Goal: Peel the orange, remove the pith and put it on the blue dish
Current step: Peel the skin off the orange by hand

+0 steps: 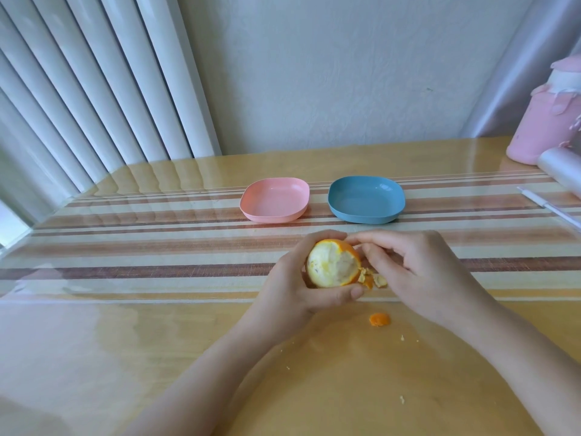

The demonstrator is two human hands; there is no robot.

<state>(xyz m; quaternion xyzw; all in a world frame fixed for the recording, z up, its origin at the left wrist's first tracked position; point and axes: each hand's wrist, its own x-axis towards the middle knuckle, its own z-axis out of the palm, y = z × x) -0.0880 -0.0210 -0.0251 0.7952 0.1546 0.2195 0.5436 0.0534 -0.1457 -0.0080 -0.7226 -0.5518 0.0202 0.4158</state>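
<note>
Grips the partly peeled orange (333, 267) in the curled left hand (295, 287), just above the tabletop (157, 325). Pinches loose peel (372, 280) at its right side with the right hand (418, 272). Has the blue dish (366, 199) farther back, apart from both hands, beside a pink dish (275, 199).

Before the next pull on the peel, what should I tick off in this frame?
1. Hold: left hand grips the orange: ok.
2. Pull: right hand pinches the peel: ok.
3. Peeling done: not ok, peel covers the far side.
4. Bared face: not ok, white pith covers it.
5. Target: blue dish holds nothing: ok.
</note>
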